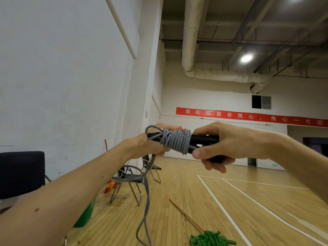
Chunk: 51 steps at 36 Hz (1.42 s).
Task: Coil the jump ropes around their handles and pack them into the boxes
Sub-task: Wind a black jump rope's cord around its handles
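Note:
Two black jump-rope handles [204,139] lie together, held level at chest height. A grey rope [174,140] is wound in several turns around their left half. My left hand [150,144] grips the left end under the coil, where a small loop of rope sticks up. My right hand [221,144] grips the right end of the handles, thumb below. The loose grey rope tail [146,201] hangs down from the coil to the floor. No box is in view.
Folding metal chairs [131,181] stand on the wooden court floor ahead. A green mop head [211,238] with a wooden stick lies at the lower right. A dark chair [21,173] is at the left, a green container [85,215] is under my left forearm.

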Motion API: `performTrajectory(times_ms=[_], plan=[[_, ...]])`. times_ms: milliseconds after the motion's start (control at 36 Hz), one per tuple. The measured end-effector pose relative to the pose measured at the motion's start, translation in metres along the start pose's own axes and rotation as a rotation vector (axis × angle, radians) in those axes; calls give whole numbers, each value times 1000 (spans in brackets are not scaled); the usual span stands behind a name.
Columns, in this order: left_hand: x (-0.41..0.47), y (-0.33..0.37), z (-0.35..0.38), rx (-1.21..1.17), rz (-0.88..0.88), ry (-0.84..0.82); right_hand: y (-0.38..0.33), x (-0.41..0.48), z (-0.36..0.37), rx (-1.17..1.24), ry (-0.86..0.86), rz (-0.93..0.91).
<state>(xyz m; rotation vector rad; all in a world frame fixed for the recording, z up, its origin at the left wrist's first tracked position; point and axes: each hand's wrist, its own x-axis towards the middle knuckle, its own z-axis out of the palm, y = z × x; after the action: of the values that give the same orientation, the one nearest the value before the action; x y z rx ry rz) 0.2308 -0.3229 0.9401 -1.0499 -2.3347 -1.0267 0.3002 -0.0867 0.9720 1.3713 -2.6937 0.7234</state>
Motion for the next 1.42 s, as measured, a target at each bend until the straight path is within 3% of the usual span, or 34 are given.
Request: performTrajectory(times_ms=[222, 361, 556, 694, 972, 1167, 1417], plan=[[-8, 14, 17, -112, -156, -47, 4, -1, -2, -38, 70, 6], [-1, 24, 30, -223, -188, 22, 11, 5, -4, 6, 209, -17], [1, 28, 50, -408, -248, -31, 24, 14, -9, -118, 386, 22], [-1, 23, 60, -418, -296, -85, 37, 14, -18, -194, 575, 26], [3, 24, 68, -128, -258, -38, 69, 18, -24, -416, 590, 145], [5, 31, 59, 251, -147, -38, 74, 27, -17, -507, 536, 217], [6, 41, 30, 562, -11, -60, 64, 25, -14, -442, 219, 327]])
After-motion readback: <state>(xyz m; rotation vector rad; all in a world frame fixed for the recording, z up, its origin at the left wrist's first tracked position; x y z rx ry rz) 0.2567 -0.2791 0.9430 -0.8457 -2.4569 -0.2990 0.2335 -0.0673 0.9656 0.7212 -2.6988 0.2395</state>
